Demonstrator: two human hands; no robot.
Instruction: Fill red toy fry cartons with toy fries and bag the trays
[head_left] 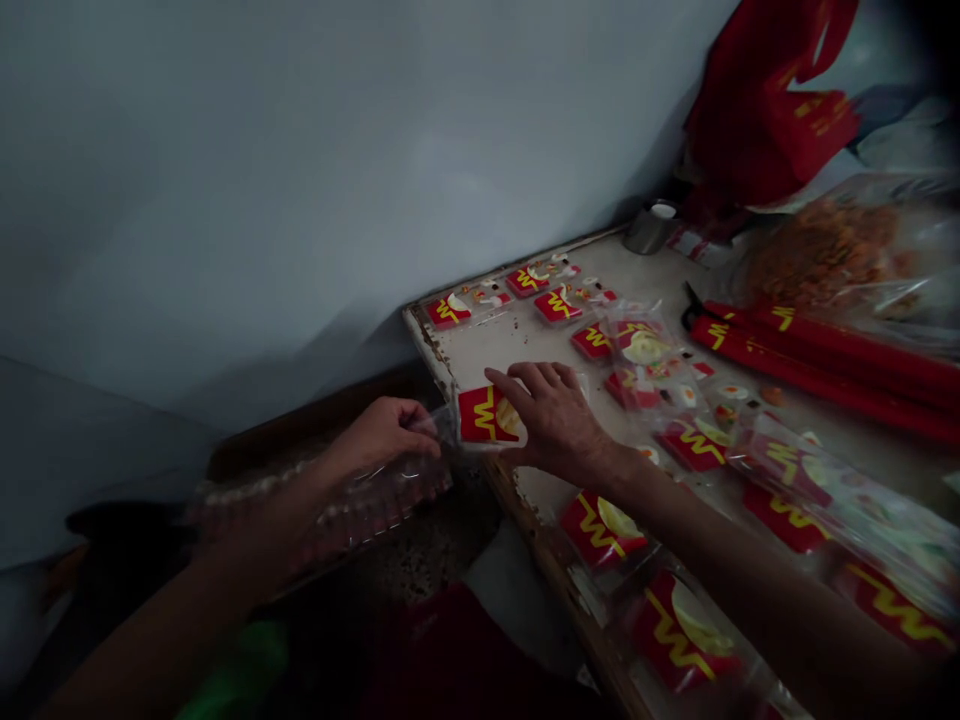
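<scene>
My right hand [561, 420] grips a clear plastic packet [480, 415] by its right part, thumb below and fingers above. Inside the packet shows a red card with a yellow zigzag and a pale round shape. My left hand [396, 432] is closed, with fingers pinched on the clear plastic at the packet's left end. The packet is over the table's left edge. Similar red and yellow packets [604, 525] lie flat on the table [529, 350], several of them around and beyond my right hand.
Below my left hand stands a clear plastic tray or bag [375, 510] with pinkish contents, blurred. Long red packages [825, 350] lie at the right, beside a clear bag of orange-brown pieces [825, 245]. A metal cup [649, 230] and a red bag [765, 120] stand near the wall [300, 180].
</scene>
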